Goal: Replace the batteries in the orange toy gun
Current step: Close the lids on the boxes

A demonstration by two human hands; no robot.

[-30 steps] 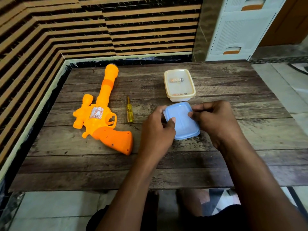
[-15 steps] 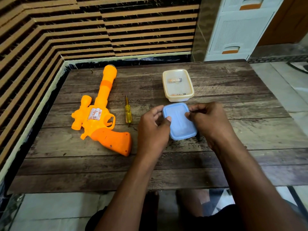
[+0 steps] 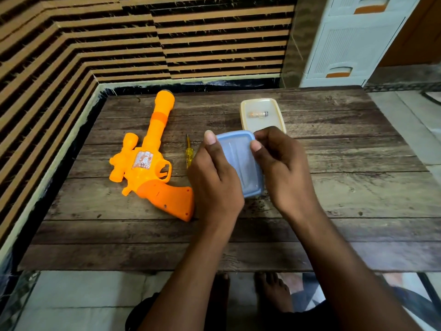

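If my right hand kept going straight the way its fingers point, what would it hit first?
Probably the left hand: the right hand points leftward across the blue lid both hold. Depth is unclear.

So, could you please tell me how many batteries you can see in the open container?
1 for certain: a battery lies at the far end of the cream container. The blue lid, held by both hands, covers its near end, so more may be hidden.

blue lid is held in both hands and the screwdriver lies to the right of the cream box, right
Not quite. The head view shows both hands, left and right, holding the blue lid, but the screwdriver lies left of the cream box, between it and the toy gun.
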